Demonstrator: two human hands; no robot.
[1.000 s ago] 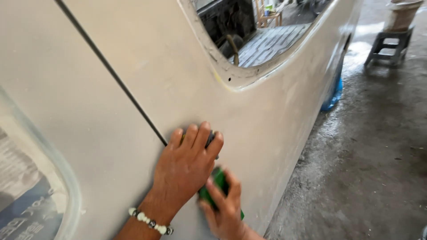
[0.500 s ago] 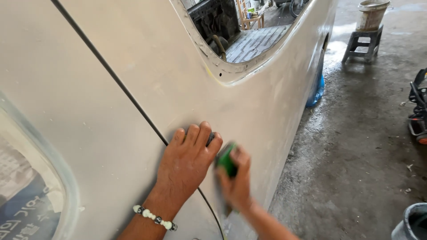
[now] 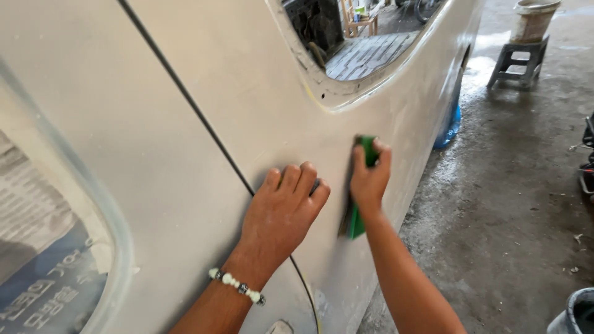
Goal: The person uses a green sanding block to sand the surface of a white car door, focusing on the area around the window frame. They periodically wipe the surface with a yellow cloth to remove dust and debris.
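Note:
A pale grey, primer-coated vehicle side panel (image 3: pixel 185 80) fills most of the view, split by a dark door seam (image 3: pixel 185 105). My left hand (image 3: pixel 281 213), with a white bead bracelet on the wrist, lies flat on the panel just right of the seam. My right hand (image 3: pixel 369 179) presses a green sanding block (image 3: pixel 369 150) against the panel below the corner of the open window frame (image 3: pixel 346 102). The block's lower end shows under my wrist.
Newspaper masks a window (image 3: pixel 43 247) at the lower left. On the wet concrete floor (image 3: pixel 513 185) stand a small stool with a bucket (image 3: pixel 526 37) at the upper right, a blue object by the vehicle (image 3: pixel 450 127), and a grey bucket (image 3: pixel 575 315) at the lower right.
My right hand has slid the green block up and to the right along the panel, from beside my left hand toward the window corner. My left hand has stayed flat in place.

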